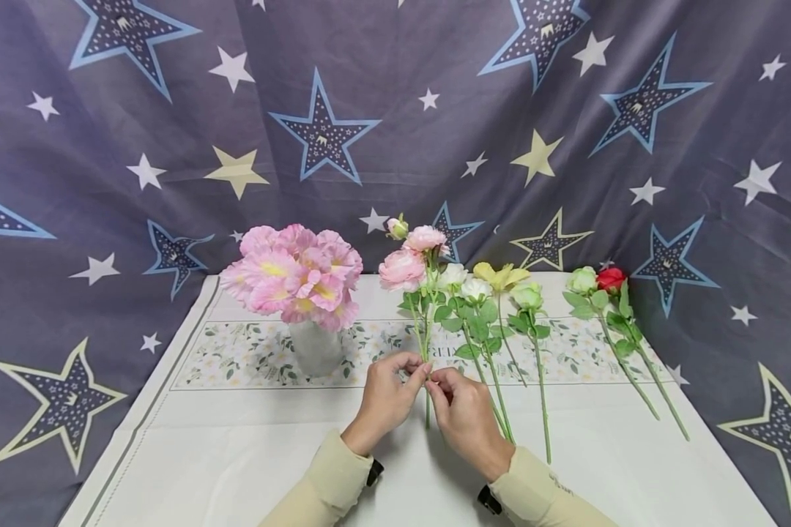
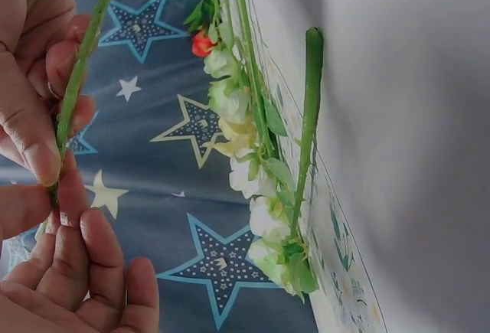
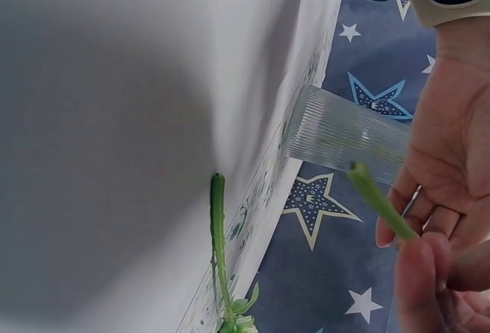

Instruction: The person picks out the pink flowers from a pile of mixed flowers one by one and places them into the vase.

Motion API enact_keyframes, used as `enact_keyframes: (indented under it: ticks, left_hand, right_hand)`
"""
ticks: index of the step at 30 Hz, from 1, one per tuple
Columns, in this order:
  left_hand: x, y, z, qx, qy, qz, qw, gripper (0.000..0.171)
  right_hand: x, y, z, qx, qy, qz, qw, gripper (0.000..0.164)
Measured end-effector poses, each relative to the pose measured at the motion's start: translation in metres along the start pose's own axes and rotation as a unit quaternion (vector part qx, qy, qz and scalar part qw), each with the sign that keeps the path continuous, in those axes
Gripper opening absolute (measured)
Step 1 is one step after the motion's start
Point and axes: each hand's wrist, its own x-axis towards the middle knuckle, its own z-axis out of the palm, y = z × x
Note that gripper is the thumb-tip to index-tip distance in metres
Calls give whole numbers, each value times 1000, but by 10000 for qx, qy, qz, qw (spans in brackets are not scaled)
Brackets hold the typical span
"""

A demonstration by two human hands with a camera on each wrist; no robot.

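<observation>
Both hands meet at the stem of an artificial pink ranunculus spray (image 1: 402, 269) that stands upright, with two open blooms and a bud on top. My left hand (image 1: 387, 395) pinches the green stem between thumb and fingers. Right beside it, the fingertips of my right hand (image 1: 468, 413) pinch the same stem slightly lower. In the right wrist view the cut end of the stem (image 3: 379, 199) sticks out past the fingers. A ribbed clear glass vase (image 3: 333, 134) stands to the left, filled with large pink flowers (image 1: 296, 274).
Right of the hands lie white roses (image 1: 477, 287), a yellow flower (image 1: 501, 276) and a pale green rose (image 1: 527, 296). Farther right are another green rose (image 1: 582, 280) and a red rose (image 1: 611, 279). A white tablecloth (image 1: 250, 446) covers the table; a star-patterned curtain (image 1: 395, 44) hangs behind.
</observation>
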Motion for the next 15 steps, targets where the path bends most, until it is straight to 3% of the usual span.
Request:
enact_keyframes:
  ticks: [8,15]
  left_hand:
    - [-2,1,-4,-109,220,206,9995,7]
    - [0,0,-12,0,588,815,9949,6]
  right_hand:
    - [2,0,1,10,75,-102,9999,13]
    - [5,6,-7,67,48,-131,9999,14]
